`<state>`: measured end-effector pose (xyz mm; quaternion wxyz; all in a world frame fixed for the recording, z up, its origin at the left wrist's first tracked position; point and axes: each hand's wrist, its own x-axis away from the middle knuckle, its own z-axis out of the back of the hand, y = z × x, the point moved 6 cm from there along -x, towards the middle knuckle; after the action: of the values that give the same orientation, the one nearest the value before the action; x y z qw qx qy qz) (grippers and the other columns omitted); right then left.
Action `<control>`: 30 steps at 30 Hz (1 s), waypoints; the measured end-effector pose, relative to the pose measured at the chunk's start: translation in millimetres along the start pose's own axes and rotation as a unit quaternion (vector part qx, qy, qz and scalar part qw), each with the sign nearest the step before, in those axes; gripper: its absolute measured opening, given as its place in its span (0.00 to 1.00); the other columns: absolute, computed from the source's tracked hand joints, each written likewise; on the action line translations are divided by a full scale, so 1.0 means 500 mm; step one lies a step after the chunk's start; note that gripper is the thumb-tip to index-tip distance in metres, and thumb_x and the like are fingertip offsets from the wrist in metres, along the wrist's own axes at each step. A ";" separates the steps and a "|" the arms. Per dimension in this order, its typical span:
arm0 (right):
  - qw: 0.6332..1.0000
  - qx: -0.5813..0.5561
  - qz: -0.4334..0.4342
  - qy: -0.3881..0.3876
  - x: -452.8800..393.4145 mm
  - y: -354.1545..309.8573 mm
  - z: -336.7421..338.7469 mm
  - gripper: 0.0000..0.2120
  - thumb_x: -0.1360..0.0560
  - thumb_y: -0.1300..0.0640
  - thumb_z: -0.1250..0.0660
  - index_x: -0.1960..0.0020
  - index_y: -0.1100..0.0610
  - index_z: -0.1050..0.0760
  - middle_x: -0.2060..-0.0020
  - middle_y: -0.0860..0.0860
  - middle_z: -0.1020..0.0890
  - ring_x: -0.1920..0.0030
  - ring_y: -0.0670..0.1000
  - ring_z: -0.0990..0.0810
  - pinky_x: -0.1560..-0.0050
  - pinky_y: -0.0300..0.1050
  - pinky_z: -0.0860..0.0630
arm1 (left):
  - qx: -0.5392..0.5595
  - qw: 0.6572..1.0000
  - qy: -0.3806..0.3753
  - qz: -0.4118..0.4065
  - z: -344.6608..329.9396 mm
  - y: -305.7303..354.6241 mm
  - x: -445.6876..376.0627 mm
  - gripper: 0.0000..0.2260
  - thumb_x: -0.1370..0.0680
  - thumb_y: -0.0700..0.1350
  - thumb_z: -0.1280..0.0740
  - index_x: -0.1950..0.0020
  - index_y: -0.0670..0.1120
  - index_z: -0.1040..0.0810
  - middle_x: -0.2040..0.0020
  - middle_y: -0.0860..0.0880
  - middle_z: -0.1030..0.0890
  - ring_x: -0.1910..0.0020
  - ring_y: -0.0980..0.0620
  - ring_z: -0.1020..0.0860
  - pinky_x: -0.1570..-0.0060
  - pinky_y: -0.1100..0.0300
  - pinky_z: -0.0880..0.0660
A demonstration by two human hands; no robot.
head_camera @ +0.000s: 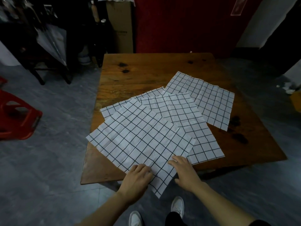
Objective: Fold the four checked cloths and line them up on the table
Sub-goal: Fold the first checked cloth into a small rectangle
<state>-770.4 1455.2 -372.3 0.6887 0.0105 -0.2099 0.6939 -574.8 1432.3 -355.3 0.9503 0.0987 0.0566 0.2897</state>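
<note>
Several white cloths with a black check lie unfolded and overlapping on the wooden table (146, 66). The nearest cloth (138, 137) is on top, and its near corner hangs over the table's front edge. A second cloth (184, 115) lies under it to the right, a third (123, 101) peeks out at the left, and a fourth (211, 100) lies at the far right. My left hand (136, 178) rests on the near cloth's left edge, fingers bent against the fabric. My right hand (184, 172) lies flat on its right edge.
A red plastic stool (16, 116) stands on the grey floor to the left. Dark furniture (48, 51) and a cardboard box (121, 25) stand beyond the table, with a red wall behind. My white shoes (177, 206) are below the table's front edge.
</note>
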 end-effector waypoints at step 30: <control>0.982 -0.038 -0.013 0.187 -0.023 -0.021 0.164 0.03 0.23 0.56 0.34 0.54 0.48 0.24 0.61 0.42 0.24 0.58 0.43 0.26 0.55 0.44 0.25 | 0.163 0.953 0.194 0.169 0.192 -0.254 0.095 0.06 0.28 0.46 0.29 0.51 0.51 0.19 0.51 0.55 0.20 0.52 0.53 0.23 0.55 0.51 0.22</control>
<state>-782.1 1418.6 -298.3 0.7248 -0.1427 -0.1037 0.6661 -451.2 1341.0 -291.9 0.8293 0.2021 0.2688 0.4462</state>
